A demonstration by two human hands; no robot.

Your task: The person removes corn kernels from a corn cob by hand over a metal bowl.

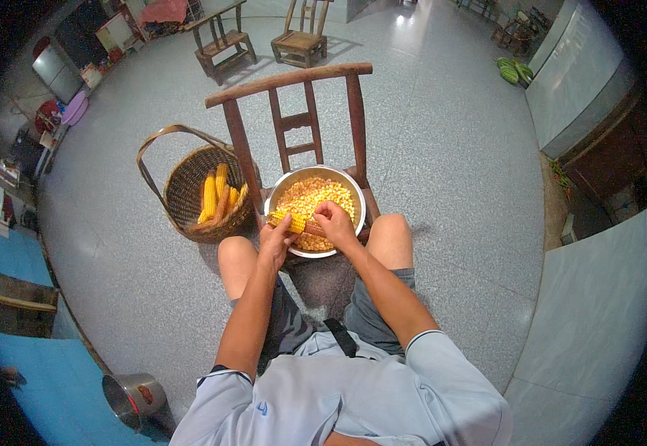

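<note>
My left hand [275,241] grips a corn cob [295,222] over a steel bowl [362,214]. Yellow kernels cover the end in that hand, while the other end is bare and reddish brown. My right hand [337,226] is at the bare end, thumb and forefinger drawn together above it; whether it holds the cob or a kernel is hidden by the fingers. Loose corn kernels [315,192] fill much of the bowl, which rests on the seat of a wooden chair [357,128] between my knees. Left of it stands a wicker basket [181,187] with several corn cobs [210,195] inside.
The basket's tall handle [150,145] arches up beside the chair back. Two more wooden chairs [300,42] are farther off on the speckled floor [446,167]. A metal bucket [145,393] stands at lower left, and green melons [507,71] lie by the right wall.
</note>
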